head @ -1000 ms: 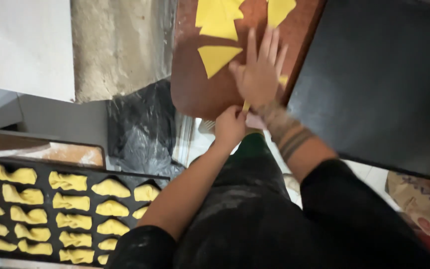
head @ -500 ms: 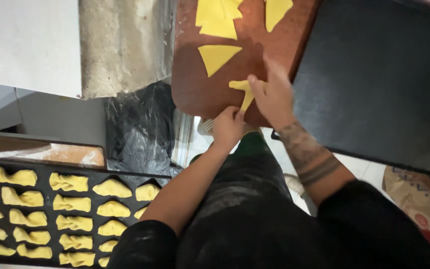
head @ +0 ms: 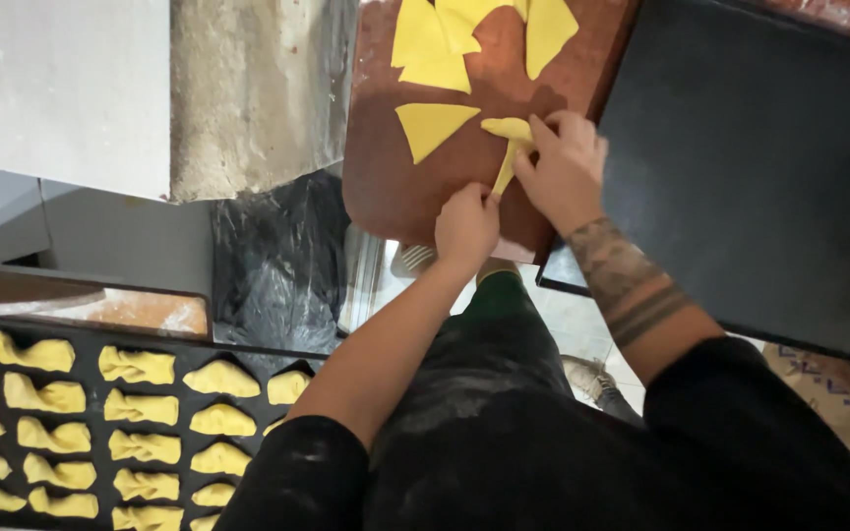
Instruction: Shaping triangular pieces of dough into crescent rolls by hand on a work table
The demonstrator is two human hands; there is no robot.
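On the brown wooden board (head: pixel 386 187) lie flat yellow dough triangles (head: pixel 432 126), with more at its far end (head: pixel 445 39). Between my hands stretches one rolled-up dough piece (head: pixel 509 147). My right hand (head: pixel 565 167) pinches its thick upper end, fingers curled over it. My left hand (head: pixel 466 224) grips the thin lower tip near the board's front edge. Both arms reach forward over my dark, floury apron.
A black baking tray (head: pixel 759 167) lies to the right of the board. At lower left another black tray (head: pixel 164 344) carries several rows of shaped yellow pastries (head: pixel 135 366). A black plastic bag (head: pixel 273 265) hangs below a concrete pillar (head: pixel 248 88).
My right hand went from lying flat with spread fingers on the dough to curling around it. The triangle is now rolled and pulled long between both hands.
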